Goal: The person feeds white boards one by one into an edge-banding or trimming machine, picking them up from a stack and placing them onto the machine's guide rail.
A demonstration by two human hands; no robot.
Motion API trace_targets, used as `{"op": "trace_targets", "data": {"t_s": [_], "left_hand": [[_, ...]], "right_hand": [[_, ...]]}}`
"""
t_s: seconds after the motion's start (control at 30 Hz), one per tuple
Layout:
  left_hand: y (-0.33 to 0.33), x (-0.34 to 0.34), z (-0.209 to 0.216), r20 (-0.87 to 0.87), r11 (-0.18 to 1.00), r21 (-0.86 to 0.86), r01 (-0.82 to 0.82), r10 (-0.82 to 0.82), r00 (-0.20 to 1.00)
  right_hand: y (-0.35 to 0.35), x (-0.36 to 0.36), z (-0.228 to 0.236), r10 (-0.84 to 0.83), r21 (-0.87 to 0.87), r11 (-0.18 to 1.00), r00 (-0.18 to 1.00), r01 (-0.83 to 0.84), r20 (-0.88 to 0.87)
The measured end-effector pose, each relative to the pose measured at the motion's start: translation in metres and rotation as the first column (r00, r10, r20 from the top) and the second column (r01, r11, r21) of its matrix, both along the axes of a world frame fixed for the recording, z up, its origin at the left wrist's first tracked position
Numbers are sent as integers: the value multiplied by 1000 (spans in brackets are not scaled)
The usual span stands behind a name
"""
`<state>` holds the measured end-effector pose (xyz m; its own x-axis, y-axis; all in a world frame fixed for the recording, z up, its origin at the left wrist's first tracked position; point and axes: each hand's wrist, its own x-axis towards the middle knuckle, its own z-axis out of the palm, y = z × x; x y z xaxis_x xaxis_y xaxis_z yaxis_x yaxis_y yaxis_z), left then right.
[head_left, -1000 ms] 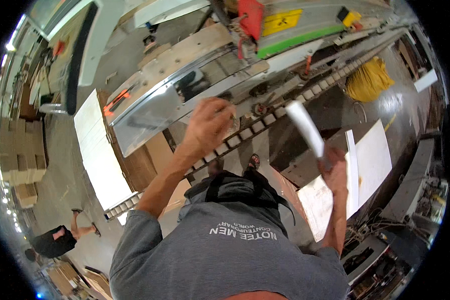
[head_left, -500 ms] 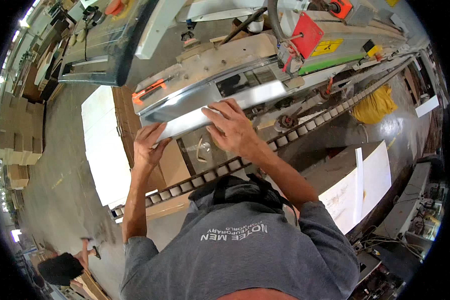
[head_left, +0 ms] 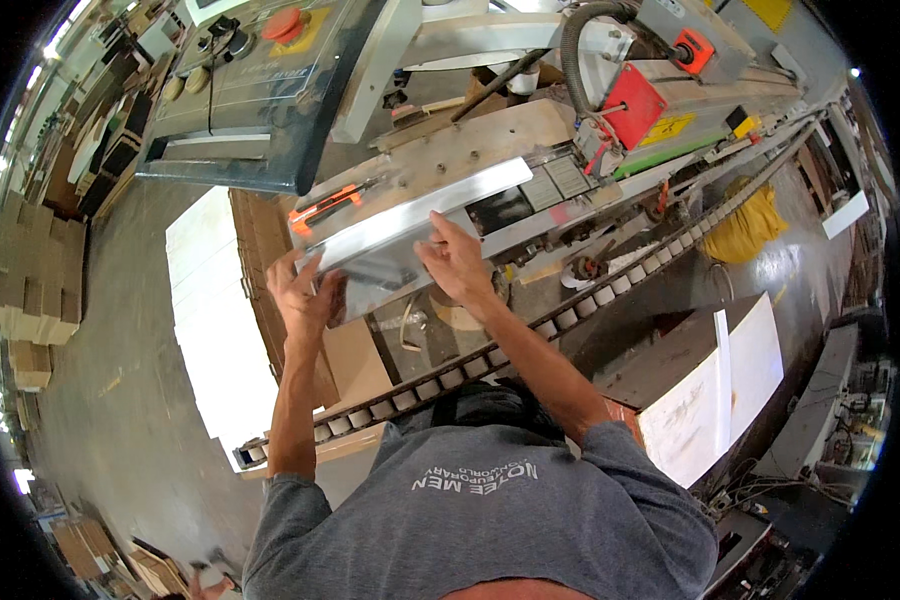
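Observation:
A long, narrow white board (head_left: 445,205) lies along the metal bed of a machine, its glossy face catching the light. My left hand (head_left: 300,290) is closed about the board's left end, fingers above and thumb below. My right hand (head_left: 457,262) is held just below the middle of the board. Its index finger points up to the board's near edge, and its fingers are apart; whether the fingertip touches is hard to tell. Beyond the board's left half lies an orange-handled cutter (head_left: 325,208) on the machine's dusty top.
A roller track (head_left: 480,365) runs between my body and the machine. The control panel (head_left: 240,110) overhangs at upper left. A red plate (head_left: 634,105) and a hose (head_left: 573,60) stand at upper right. White panels (head_left: 220,310) are stacked at left; a white-faced block (head_left: 715,385) sits at right.
The board has moved away from me and tilted down onto the machine bed. My right hand has come off its top and dropped below its near edge. The view has shifted slightly.

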<state>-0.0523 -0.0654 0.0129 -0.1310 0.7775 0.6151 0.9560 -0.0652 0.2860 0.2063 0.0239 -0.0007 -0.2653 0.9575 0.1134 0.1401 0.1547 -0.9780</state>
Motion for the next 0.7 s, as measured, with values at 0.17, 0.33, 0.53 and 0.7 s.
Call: {"op": "trace_targets", "data": {"t_s": [0.17,0.33,0.53,0.7], "left_hand": [[-14,-22,-16,64,996,-16,-82,83,994],[-9,-31,-19,91,997,-63,-52,58,994],[-3,-30,-15,177,993,-111,37,-17,984],[19,0,-3,38,996,-51,73,-72,997]], "right_hand": [[-2,-9,6,-35,-60,997,996,40,85],[-4,-16,8,-61,-83,994,998,63,28],[-1,-10,20,-8,-97,995,999,13,45],[19,10,10,-83,12,997,988,83,129]]}}
